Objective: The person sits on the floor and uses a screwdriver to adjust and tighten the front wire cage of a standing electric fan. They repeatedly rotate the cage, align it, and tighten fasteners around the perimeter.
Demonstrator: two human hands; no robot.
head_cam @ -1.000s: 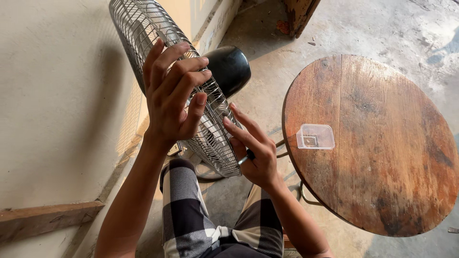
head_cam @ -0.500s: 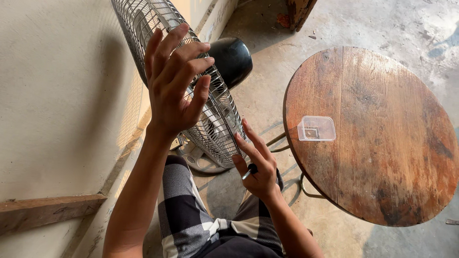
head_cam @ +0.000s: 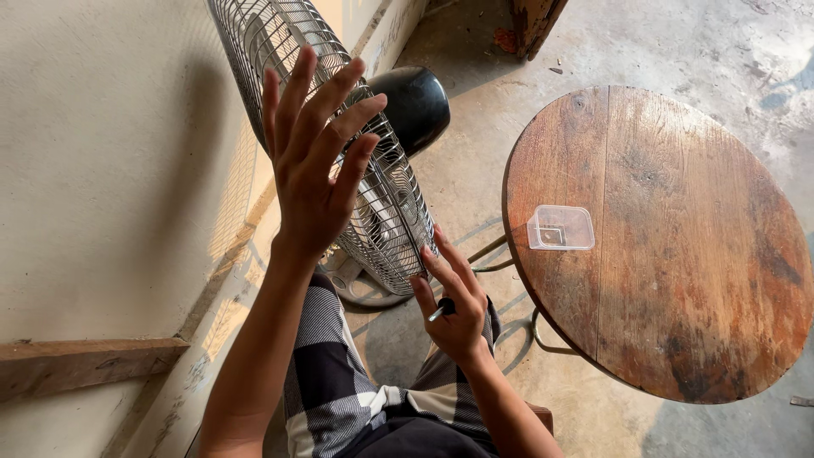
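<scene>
Wire fan guard [head_cam: 373, 195] stands upright by the wall w/ its black motor housing [head_cam: 415, 106] behind it. Your left hand [head_cam: 314, 161] is raised in front of the guard, fingers spread wide, gripping nothing; can't tell if it touches the wire. Your right hand [head_cam: 454, 305] sits at the guard's lower edge, fingers loosely open, a small dark tool [head_cam: 442, 309] pinched against the palm. Clear plastic tray [head_cam: 560, 227] lies near the left edge of the round wooden table [head_cam: 678, 280].

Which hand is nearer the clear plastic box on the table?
Right. The right hand, pinching a small dark tool, sits low beside the table edge, left of the box. The left hand is raised open at the fan grille, farther off.
</scene>
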